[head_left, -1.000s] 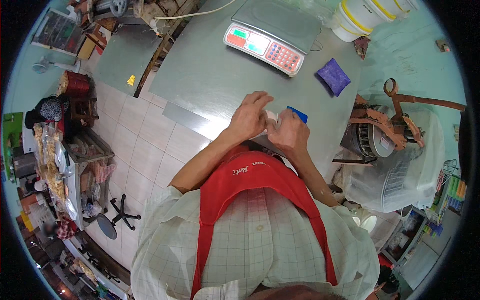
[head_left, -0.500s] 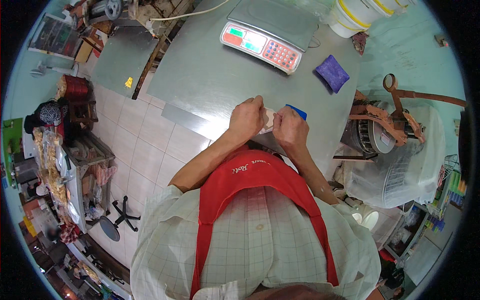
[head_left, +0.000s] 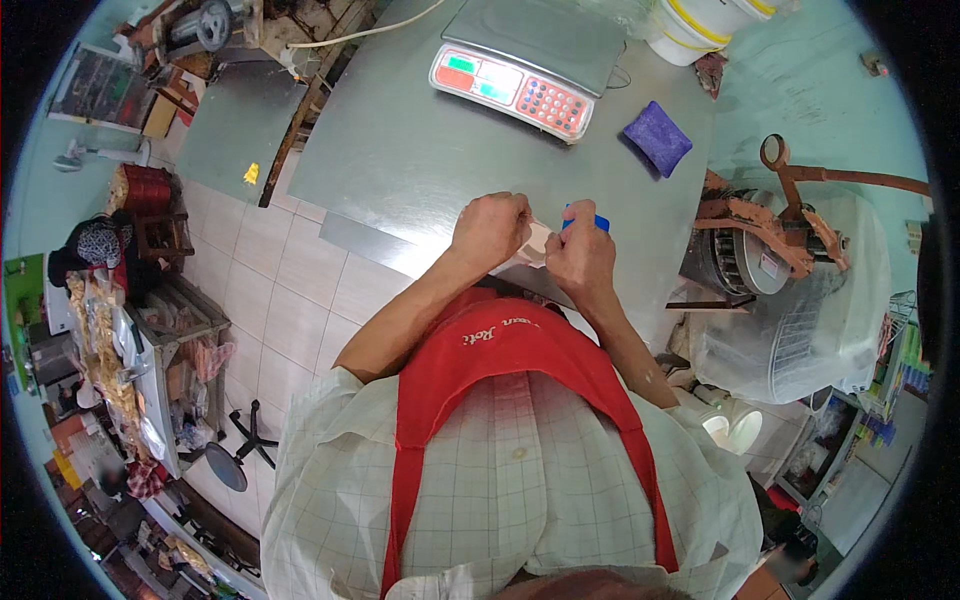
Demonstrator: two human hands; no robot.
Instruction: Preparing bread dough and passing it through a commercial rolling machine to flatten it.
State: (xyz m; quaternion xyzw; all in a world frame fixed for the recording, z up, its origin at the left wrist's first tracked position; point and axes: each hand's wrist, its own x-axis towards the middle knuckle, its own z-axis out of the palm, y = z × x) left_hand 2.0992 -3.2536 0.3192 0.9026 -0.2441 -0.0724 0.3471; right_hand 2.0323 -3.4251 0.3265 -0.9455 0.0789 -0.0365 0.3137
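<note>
Steel-grey and bare in its middle, the table (head_left: 420, 150) carries the work at its near edge, where both hands meet just above the person's red apron (head_left: 510, 370). The left hand (head_left: 490, 230) is curled into a loose fist, its fingers folded down onto a small pale piece (head_left: 538, 240), maybe a bag or a wrap, that shows only as a pinkish strip between the two hands. The right hand (head_left: 580, 258) is closed as well, pinching the other side of that pale piece, and a small blue thing (head_left: 590, 219) peeps out just past its knuckles; whether the fingers hold the blue thing or it merely lies under them cannot be told. The hands are almost touching, knuckles facing each other. Farther back on the table stands an electronic scale (head_left: 515, 90) with coloured keys, and to its right lies a purple sponge-like pad (head_left: 658, 137), well apart from the hands. White buckets (head_left: 700, 25) with yellow bands stand at the far corner. Beside the table on the right sits a rusty orange hand-lever machine (head_left: 770, 225), partly under clear plastic sheeting.
</note>
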